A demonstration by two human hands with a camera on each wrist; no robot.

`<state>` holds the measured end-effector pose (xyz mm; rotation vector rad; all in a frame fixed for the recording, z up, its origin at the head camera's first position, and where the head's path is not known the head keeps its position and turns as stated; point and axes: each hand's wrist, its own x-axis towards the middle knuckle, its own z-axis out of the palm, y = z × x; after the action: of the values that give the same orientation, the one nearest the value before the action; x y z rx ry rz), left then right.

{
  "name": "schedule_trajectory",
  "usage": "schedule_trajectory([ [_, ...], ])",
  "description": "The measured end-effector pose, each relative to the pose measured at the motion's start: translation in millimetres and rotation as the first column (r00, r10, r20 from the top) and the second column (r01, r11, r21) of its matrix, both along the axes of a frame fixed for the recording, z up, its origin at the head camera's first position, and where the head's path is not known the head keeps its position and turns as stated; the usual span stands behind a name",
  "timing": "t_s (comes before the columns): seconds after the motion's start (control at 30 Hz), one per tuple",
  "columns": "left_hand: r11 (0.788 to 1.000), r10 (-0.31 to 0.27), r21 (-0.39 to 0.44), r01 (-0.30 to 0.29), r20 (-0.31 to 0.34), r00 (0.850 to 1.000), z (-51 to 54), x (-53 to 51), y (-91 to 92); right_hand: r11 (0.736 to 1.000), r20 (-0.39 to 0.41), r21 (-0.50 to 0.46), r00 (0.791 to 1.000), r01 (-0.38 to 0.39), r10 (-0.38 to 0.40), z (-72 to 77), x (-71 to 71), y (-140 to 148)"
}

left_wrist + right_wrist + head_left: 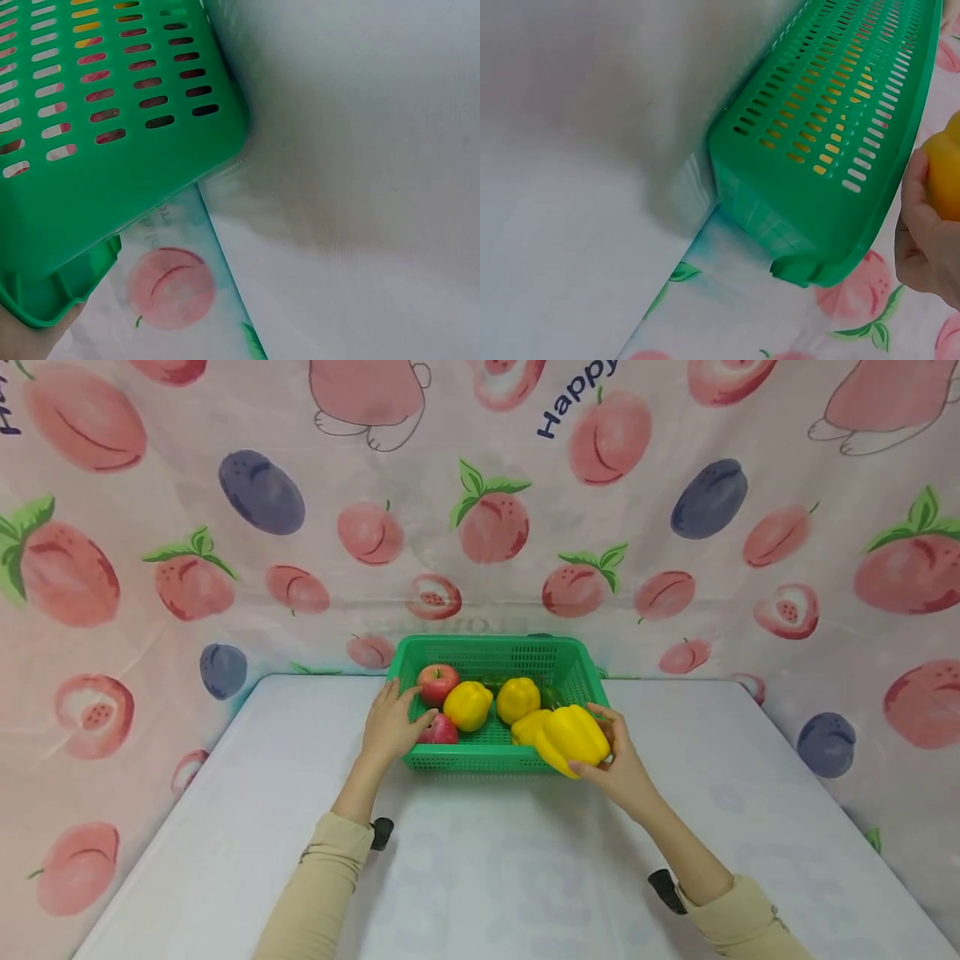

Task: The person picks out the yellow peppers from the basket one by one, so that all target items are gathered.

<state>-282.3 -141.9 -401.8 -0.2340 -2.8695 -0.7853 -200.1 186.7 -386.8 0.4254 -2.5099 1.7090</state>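
My right hand (622, 760) holds a yellow bell pepper (573, 739) over the front right corner of a green plastic basket (480, 760). Its thumb lies on the near side, its fingers on the far side. The left hand (390, 722) grips the basket's left rim, with the thumb reaching inside. Near that thumb sit a red apple (438, 683) and a second apple (442, 731), partly covered. Also in the basket are a yellow pepper-like piece (468, 706), another (518, 700), and a third (529, 727) partly behind the held pepper. In the right wrist view the held pepper (946, 172) is cut off.
A dark green item (551, 697) lies at the basket's right, mostly hidden. The basket stands near the far edge of a white-covered table (480, 860). Behind it hangs a fruit-printed cloth (315, 510). Each wrist carries a black device.
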Motion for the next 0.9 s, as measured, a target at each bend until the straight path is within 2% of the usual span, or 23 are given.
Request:
schedule_trajectory([
  [0.03,1.000,0.001,-0.001,-0.001,0.017,1.000,2.8,0.9,0.4,1.000,-0.012,0.012,1.000,0.000,0.000,0.0,1.2,1],
  [0.27,0.999,0.002,-0.042,-0.001,0.015,1.000,3.3,-1.9,0.4,0.997,-0.043,0.075,0.999,-0.019,0.022,-0.1,9.2,12],
  [0.5,1.000,-0.002,-0.026,0.002,0.018,1.000,4.1,-1.9,0.6,0.993,-0.052,0.118,0.999,-0.003,0.009,2.6,17.7,23],
  [0.9,1.000,0.004,-0.024,-0.003,0.025,1.000,1.1,-1.6,0.8,0.984,-0.056,0.155,0.995,0.086,-0.078,6.5,12.3,44],
])
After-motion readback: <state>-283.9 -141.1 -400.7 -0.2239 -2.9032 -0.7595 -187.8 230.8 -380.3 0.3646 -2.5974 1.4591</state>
